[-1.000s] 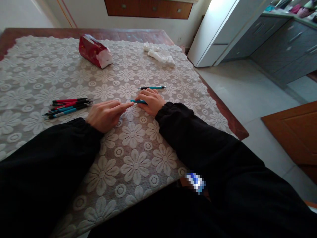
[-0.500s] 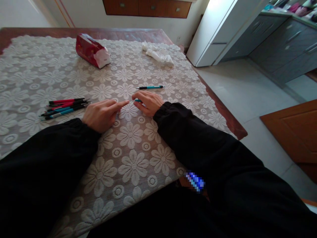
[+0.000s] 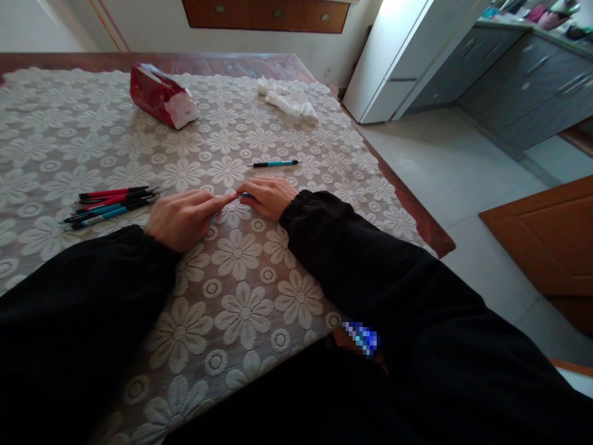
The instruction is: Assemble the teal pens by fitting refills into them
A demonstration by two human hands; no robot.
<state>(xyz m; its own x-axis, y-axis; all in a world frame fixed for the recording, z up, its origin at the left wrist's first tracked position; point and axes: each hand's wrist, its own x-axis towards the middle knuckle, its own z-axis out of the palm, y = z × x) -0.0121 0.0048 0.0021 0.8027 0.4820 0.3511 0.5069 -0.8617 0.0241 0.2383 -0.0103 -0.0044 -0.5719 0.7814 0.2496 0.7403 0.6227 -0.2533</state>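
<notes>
One blue pen (image 3: pixel 278 163) obstructs the open tablecloth (image 3: pixel 278 139) between the hands (image 3: pixel 266 198) and a white clump (image 3: pixel 291 107), perhaps tissue.

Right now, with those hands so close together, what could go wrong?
The teal object, mostly hidden by the right hand, might slip. The left hand could brush the pile of pens beside it and scatter them. The lone teal-and-black pen just beyond the right hand might roll if bumped.

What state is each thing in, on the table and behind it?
Bare left hand: pointing rightward.
Bare right hand: curled, holding.
Small blue object: in right hand, mostly hidden.
Blue-and-black pen: lying alone.
Red, blue and black pens: piled loosely.
Glossy red packet: resting; whether open, unclear.
Thin white tissue or plastic: crumpled.
Brown wooden drawers: shut.
</notes>
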